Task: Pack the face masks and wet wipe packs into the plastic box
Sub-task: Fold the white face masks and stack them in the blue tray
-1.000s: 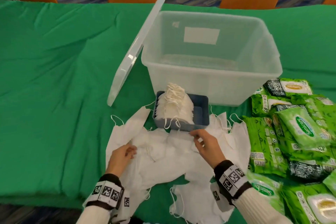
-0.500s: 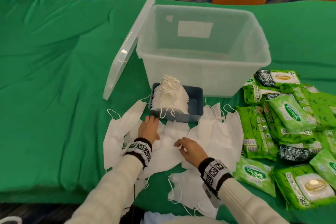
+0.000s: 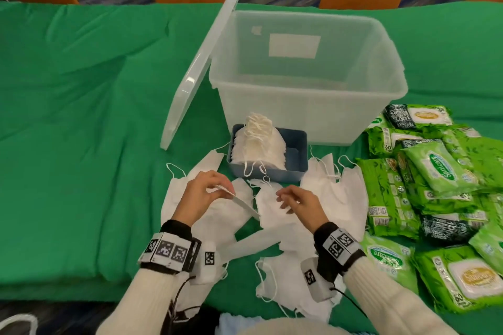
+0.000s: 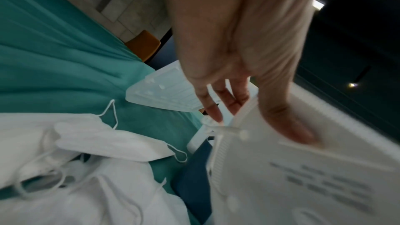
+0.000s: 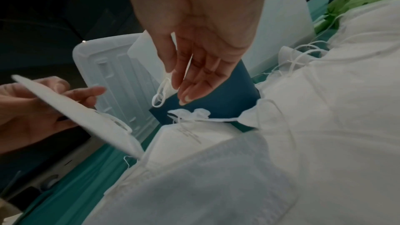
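A flat white folded face mask (image 3: 236, 200) is pinched by the left hand (image 3: 202, 193), thumb on top & fingers (image 4: 218, 107) curled under, lifted clear of the loose white masks (image 3: 307, 207) spread on the green cloth-covered table (image 3: 81, 117). Its long axis runs from the left fingers toward the near-right, free end tilted down over the pile. The right hand (image 3: 298, 205) hovers just beside that free end, fingers (image 5: 190, 85) relaxed, slightly apart, nothing held.

Straight ahead of both hands, a small blue plastic tray (image 3: 295, 149) with a stack of white masks (image 3: 260, 144) is seen; behind it, touching or nearly so, the large clear plastic box (image 3: 307, 117), apparently w/o contents yet, its clear lid (image 3: 198, 71) leaned on the box's left wall. Green wet wipe packs (image 3: 435, 171) are heaped on the right, nearer the right hand.

Judgement: the mask is prob. to be stacked in the tray; the left hand is nearer, and the mask must be turned to match the stack.
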A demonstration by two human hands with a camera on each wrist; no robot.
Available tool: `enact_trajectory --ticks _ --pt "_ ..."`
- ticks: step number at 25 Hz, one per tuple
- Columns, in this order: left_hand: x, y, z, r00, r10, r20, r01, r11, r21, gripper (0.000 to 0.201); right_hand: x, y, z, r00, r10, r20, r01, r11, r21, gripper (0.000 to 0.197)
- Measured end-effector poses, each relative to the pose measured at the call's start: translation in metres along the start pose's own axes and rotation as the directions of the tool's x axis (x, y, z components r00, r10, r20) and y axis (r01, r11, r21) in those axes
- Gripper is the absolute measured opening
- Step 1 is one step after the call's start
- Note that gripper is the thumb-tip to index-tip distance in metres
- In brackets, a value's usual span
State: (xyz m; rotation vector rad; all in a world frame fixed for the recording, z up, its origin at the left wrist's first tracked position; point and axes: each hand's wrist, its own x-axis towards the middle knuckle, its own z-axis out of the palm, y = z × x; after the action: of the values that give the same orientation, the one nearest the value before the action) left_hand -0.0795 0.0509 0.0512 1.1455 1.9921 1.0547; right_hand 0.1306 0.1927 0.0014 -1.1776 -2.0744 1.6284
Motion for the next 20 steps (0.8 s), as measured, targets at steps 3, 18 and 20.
enact_trajectory --ticks 3,18,20 --pt "-0.014 0.004 -0.001 0.987 0.115 0.114 -0.109 0.992 -0.062 0.04 -0.001 -0.019 0.002 0.994 0.031 0.1 -0.043 0.992 0.117 0.016" --pt "-0.03 0.016 0.038 0.982 -0.135 0.128 0.186 0.759 -0.625 0.048 -0.007 -0.071 0.019 0.981 0.185 0.064 -0.19 0.822 0.537 0.033" --pt "-0.035 0.017 0.048 0.955 -0.271 0.123 0.267 0.602 -0.752 0.037 -0.009 -0.072 0.028 0.978 0.207 -0.004 -0.176 0.842 0.51 0.014"
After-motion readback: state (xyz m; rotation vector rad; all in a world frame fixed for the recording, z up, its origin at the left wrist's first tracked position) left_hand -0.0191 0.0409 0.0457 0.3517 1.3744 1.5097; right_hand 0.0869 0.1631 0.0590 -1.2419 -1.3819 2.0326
